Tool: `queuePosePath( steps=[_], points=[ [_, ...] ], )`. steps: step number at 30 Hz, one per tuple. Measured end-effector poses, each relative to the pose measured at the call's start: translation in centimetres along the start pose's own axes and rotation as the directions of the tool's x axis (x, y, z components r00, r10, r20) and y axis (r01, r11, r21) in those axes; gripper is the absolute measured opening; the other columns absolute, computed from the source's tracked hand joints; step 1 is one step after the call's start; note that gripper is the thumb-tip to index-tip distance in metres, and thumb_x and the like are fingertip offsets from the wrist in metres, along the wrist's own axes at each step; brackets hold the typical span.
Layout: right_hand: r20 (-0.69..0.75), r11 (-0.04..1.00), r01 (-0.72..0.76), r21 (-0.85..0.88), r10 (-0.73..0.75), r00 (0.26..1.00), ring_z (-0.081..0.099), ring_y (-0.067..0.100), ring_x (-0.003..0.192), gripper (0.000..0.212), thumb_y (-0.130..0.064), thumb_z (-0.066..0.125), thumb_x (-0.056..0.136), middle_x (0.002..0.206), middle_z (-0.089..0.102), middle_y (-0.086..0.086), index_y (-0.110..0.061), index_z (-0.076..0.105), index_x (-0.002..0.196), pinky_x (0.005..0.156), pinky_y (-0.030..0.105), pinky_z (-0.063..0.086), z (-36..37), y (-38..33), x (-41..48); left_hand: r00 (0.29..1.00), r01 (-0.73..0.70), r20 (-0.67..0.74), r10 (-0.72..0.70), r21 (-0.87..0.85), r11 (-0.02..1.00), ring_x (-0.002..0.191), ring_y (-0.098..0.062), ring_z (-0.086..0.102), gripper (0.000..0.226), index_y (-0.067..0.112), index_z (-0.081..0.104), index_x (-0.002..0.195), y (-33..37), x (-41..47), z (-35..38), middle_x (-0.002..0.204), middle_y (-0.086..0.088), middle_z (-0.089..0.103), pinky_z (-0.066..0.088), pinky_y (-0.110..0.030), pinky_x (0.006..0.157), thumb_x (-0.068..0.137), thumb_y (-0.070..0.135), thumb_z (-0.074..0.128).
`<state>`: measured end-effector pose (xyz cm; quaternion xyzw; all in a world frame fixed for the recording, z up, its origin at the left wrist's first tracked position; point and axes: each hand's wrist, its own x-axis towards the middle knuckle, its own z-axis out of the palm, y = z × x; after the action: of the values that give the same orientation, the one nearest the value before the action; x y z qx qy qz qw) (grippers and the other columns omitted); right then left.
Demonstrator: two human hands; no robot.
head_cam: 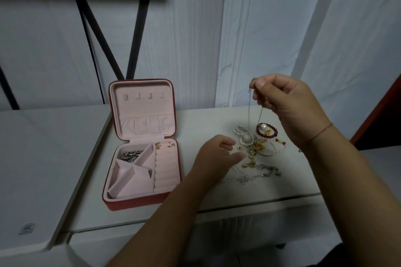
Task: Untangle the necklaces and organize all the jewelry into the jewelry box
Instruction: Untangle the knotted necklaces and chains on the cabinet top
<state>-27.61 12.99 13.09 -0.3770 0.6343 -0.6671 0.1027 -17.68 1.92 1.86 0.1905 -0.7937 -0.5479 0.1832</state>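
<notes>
A red jewelry box [112,201] with pink lining lies open on the white table, lid upright. A silver chain [131,155] fills its top-left compartment and two small earrings [164,145] sit at the top of the ring rolls. My right hand [288,104] is raised above the jewelry pile [258,149], pinching a thin silver necklace [250,112] that hangs down into the pile. My left hand [217,155] hovers low at the pile's left edge, fingers loosely spread, holding nothing I can see. The pile holds a pearl bracelet [240,134], a dark red bead bracelet [267,132], gold pieces and silver chains [258,172].
The white table [195,121] ends in a front edge just below the box and pile. A second white surface [32,169] adjoins it on the left. White draped cloth hangs behind, with black stand legs [138,28] at the back left.
</notes>
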Motion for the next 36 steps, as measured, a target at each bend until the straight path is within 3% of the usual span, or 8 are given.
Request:
queuePosePath(
  steps=[3,6,12,15,20,27,30,36],
  points=[
    [-0.013,0.997,0.055,-0.048,-0.056,0.998,0.056,0.006,0.069,0.013,-0.019,0.060,0.092,0.074,0.065,-0.005,-0.017,0.070,0.084,0.070,0.020,0.045,0.2,-0.8,0.5,0.997,0.007,0.074,-0.003,-0.053,0.999,0.093,-0.003,0.061,0.039,0.013,0.061,0.121,0.2,0.0,-0.2,0.106,0.004,0.064,0.049,-0.013,0.079,0.084,0.018,0.071],
    [-0.007,0.993,0.100,-0.063,-0.101,0.995,0.056,0.008,0.072,0.013,-0.019,0.059,0.092,0.078,0.066,-0.003,-0.018,0.070,0.084,0.070,0.021,0.045,0.7,-1.7,1.0,0.996,0.006,0.084,-0.001,-0.055,0.998,0.103,-0.008,0.062,0.042,0.013,0.060,0.125,0.1,-0.2,0.0,0.116,0.000,0.065,0.050,-0.021,0.090,0.084,0.017,0.070],
    [0.027,0.992,0.100,-0.076,-0.099,0.995,0.053,0.011,0.073,0.014,-0.019,0.059,0.092,0.077,0.063,-0.003,-0.017,0.070,0.084,0.068,0.024,0.044,2.0,-2.2,2.3,0.999,-0.029,0.046,0.029,-0.007,1.000,0.082,0.005,0.064,0.023,0.014,0.071,0.107,-0.5,-0.6,-0.2,0.094,0.006,0.070,0.049,-0.010,0.079,0.084,0.017,0.070],
    [0.046,0.994,0.081,-0.075,-0.078,0.996,0.051,0.010,0.071,0.014,-0.019,0.059,0.093,0.078,0.062,-0.001,-0.015,0.070,0.085,0.066,0.023,0.043,2.5,-1.7,3.1,0.999,-0.007,0.050,0.007,0.002,1.000,0.082,0.000,0.066,0.019,0.014,0.072,0.104,-0.9,-1.0,-0.6,0.093,0.004,0.071,0.051,-0.014,0.079,0.087,0.017,0.067],
    [0.036,0.996,0.010,-0.090,-0.007,0.999,0.050,0.010,0.069,0.014,-0.019,0.059,0.092,0.075,0.060,0.000,-0.012,0.070,0.086,0.064,0.023,0.043,2.9,0.1,5.4,0.992,0.119,0.040,-0.116,-0.090,0.989,0.057,-0.001,0.063,0.017,0.001,0.066,0.105,-1.4,-1.7,-1.8,0.078,-0.003,0.067,0.052,-0.016,0.059,0.091,0.005,0.058],
    [0.028,0.965,-0.142,-0.220,0.151,0.988,0.047,0.008,0.056,0.017,-0.017,0.062,0.090,0.069,0.059,0.001,-0.002,0.070,0.089,0.054,0.018,0.040,4.0,5.8,8.5,0.980,0.117,-0.145,-0.136,-0.132,0.984,0.056,-0.004,0.063,0.008,0.010,0.057,0.101,-2.0,-3.4,-1.8,0.085,-0.007,0.067,0.051,-0.014,0.058,0.093,0.007,0.056],
    [0.044,0.957,-0.179,-0.230,0.193,0.980,0.045,0.009,0.054,0.015,-0.013,0.062,0.089,0.066,0.057,0.002,-0.002,0.069,0.083,0.049,0.016,0.037,5.0,7.8,8.9,0.971,0.083,-0.223,-0.086,-0.023,0.996,0.064,-0.001,0.062,0.008,0.017,0.060,0.096,-2.5,-4.1,-1.4,0.084,0.000,0.065,0.048,-0.009,0.063,0.093,0.010,0.057],
    [0.122,0.939,-0.219,-0.267,0.258,0.958,0.045,0.009,0.053,0.013,-0.013,0.062,0.089,0.063,0.056,0.002,-0.006,0.068,0.080,0.044,0.009,0.036,7.9,11.1,9.0,0.941,0.079,-0.334,0.043,0.343,0.936,0.100,-0.003,0.052,0.026,0.015,0.060,0.119,-3.9,-6.1,-1.5,0.113,0.003,0.062,0.032,-0.003,0.083,0.094,0.015,0.056]
  ],
)
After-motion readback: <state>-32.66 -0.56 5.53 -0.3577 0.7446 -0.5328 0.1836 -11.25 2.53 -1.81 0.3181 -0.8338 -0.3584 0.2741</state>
